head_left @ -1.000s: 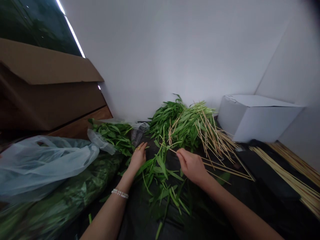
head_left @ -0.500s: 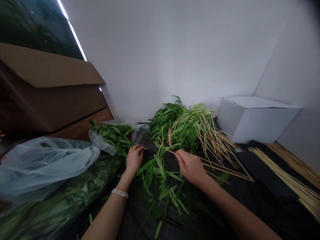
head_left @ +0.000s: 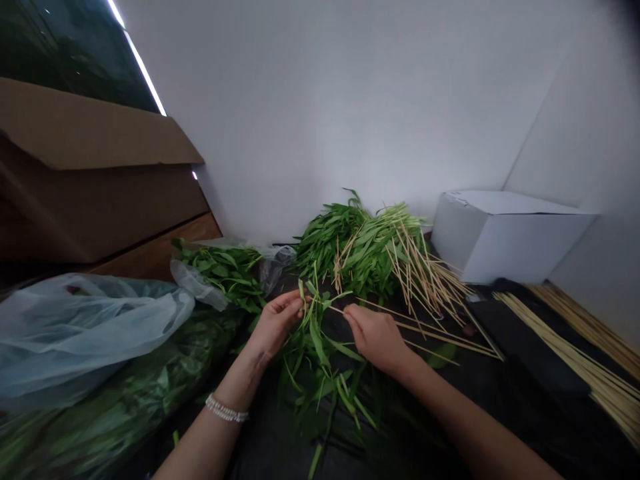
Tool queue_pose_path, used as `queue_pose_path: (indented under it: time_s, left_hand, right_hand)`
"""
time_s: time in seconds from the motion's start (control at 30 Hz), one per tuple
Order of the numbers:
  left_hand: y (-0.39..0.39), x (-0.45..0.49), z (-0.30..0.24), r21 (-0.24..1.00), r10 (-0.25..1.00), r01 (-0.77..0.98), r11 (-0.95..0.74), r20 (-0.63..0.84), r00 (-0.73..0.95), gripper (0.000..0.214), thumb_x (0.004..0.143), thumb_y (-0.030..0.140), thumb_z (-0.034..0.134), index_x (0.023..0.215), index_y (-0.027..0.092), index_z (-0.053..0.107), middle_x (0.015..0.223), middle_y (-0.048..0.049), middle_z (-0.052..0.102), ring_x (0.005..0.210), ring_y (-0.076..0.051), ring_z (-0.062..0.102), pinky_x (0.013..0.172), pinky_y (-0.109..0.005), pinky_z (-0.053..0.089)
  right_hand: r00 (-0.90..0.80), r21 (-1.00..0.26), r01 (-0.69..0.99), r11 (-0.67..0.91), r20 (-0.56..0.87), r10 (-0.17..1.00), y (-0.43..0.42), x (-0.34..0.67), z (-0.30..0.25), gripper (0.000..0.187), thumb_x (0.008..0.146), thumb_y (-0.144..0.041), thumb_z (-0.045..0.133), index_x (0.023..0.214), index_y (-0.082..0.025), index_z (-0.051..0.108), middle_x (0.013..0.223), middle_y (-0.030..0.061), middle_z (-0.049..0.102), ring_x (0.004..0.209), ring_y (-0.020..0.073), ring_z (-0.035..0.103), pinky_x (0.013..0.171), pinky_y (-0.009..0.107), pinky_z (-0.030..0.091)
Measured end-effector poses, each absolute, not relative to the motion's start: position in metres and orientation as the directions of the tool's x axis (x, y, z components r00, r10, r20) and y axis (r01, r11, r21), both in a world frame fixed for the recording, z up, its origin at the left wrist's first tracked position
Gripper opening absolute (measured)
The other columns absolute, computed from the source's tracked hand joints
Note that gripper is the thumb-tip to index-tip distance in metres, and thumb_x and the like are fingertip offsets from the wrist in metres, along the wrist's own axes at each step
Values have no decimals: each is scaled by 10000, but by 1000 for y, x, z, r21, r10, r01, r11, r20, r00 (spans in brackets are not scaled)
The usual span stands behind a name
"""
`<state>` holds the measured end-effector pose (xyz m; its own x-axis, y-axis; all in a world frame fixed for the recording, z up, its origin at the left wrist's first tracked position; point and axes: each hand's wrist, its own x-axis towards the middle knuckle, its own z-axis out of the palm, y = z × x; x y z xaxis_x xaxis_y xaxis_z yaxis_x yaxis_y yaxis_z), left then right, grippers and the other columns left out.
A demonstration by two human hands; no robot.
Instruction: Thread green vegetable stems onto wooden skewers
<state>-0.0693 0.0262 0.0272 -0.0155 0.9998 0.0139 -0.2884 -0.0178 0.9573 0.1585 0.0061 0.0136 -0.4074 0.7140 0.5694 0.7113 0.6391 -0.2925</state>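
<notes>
My right hand is closed around a thin bamboo skewer whose tip points left. Leafy green stems, which look like water spinach, are threaded on that skewer and hang down from it. At the skewer's tip my left hand, with a beaded bracelet on its wrist, pinches a short green stem. Whether the tip has pierced this stem is hidden by the fingers. More loose greens lie on the dark surface below the hands.
A heap of greens with skewers through it lies against the wall. Left are bagged greens, a plastic bag and a cardboard box. Right stand a white box and long sticks.
My left hand has moved right from beside the bagged greens to the skewer's tip, bringing the pinched stem along. My right hand has shifted slightly left with the skewer.
</notes>
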Motion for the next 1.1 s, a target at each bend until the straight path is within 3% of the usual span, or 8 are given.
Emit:
queue_pose_path:
  time_s: [0.57, 0.87, 1.1]
  left_hand:
    - [22, -65, 29, 949, 999, -313, 25, -36, -29, 364, 557, 298, 872, 862, 135, 758, 809, -61, 757, 684, -126, 668, 709, -238, 532]
    - [25, -69, 26, 969, 997, -246, -20, 0, -83, 318, 550, 275, 872, 814, 134, 765, 788, -72, 760, 684, -154, 676, 736, -275, 524]
    - [23, -68, 25, 987, 999, -159, 23, -26, -23, 350, 567, 307, 861, 851, 125, 766, 833, -95, 760, 688, -169, 681, 713, -280, 520]
  right_hand:
    - [-435, -262, 720, 642, 550, 713, 6, 157, 11, 273, 996, -244, 328, 913, -193, 583, 796, 29, 650, 727, 138, 600, 647, 248, 346]
    - [-443, -222, 753, 619, 525, 727, 4, 155, 13, 282, 994, -236, 329, 898, -193, 591, 789, 36, 660, 727, 137, 611, 635, 235, 350]
    - [-463, -161, 774, 612, 514, 722, 2, 152, 11, 275, 980, -205, 333, 889, -188, 592, 779, 46, 653, 728, 148, 595, 618, 239, 343]
